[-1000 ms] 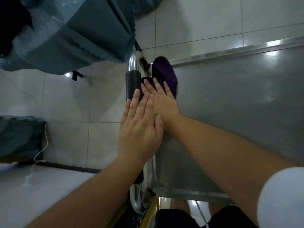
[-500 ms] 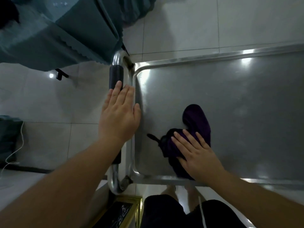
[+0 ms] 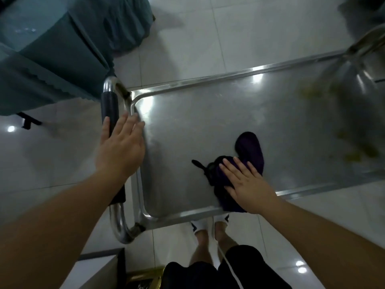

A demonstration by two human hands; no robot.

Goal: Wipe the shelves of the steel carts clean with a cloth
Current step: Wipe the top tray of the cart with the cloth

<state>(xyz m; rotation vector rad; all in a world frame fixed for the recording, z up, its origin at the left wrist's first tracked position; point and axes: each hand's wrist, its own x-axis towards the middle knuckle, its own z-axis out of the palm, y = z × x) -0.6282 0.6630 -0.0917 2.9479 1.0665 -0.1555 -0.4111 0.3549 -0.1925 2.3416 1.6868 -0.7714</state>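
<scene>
Nearest, the right hand point(image 3: 248, 187) lies flat with straight fingers on the dark purple cloth point(image 3: 237, 170), pressing it onto the steel cart's top shelf point(image 3: 198, 126) by the near rim, likely so the whole palm drives the wipe. Beside it, the left hand point(image 3: 120, 148) rests open across the black-sleeved handle point(image 3: 109, 107) and shelf edge, seemingly to steady the cart. Farther off, yellowish smears point(image 3: 358, 151) mark the shelf's right part, probably still to wipe. Beyond stands a table under teal cloth point(image 3: 52, 59).
</scene>
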